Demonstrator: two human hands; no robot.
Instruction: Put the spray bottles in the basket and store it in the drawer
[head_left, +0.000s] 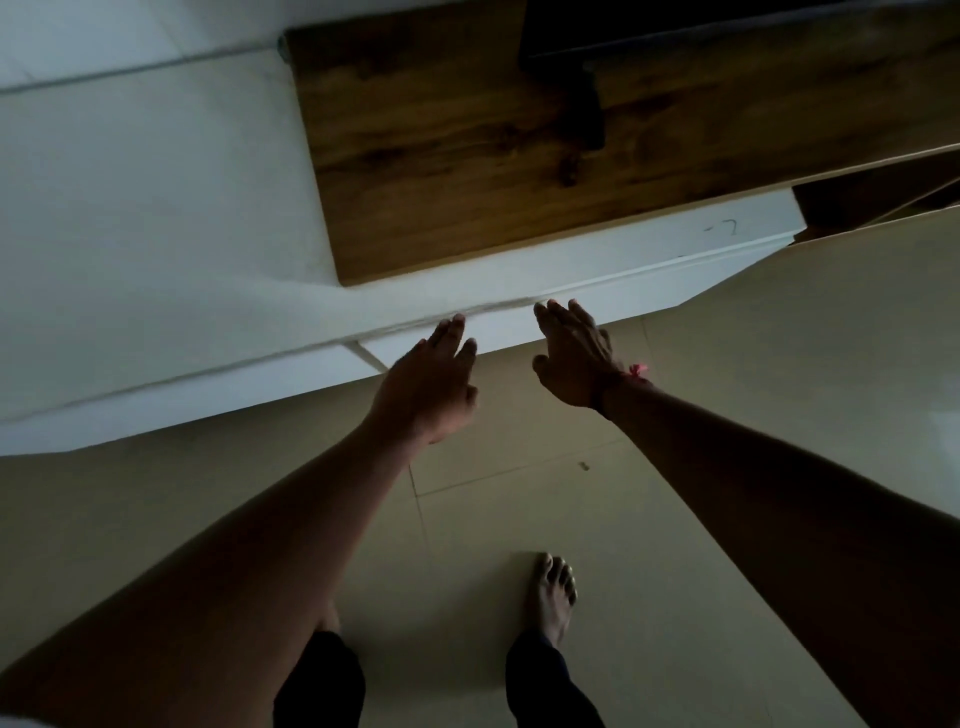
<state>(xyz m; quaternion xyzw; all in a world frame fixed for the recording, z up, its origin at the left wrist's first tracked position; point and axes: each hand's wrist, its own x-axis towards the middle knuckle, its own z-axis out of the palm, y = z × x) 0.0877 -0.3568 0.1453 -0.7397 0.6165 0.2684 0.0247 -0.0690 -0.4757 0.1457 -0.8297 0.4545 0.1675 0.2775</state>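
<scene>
Both of my arms stretch forward and down toward a white drawer front (613, 270) set below a brown wooden top (441, 156). My left hand (431, 384) has its fingers straight and together, fingertips touching the drawer's lower edge. My right hand (571, 353), with a red thread on the wrist, lies flat with its fingertips against the same white front. Neither hand holds anything. No spray bottle and no basket shows in the head view. The drawer front sits flush with the white panel beside it.
A white cabinet face (130, 234) runs to the left. At the upper right a dark opening (857, 202) shows beside a pale panel. Beige floor tiles (727, 415) lie below, with my bare foot (553, 592) and dark trouser legs on them.
</scene>
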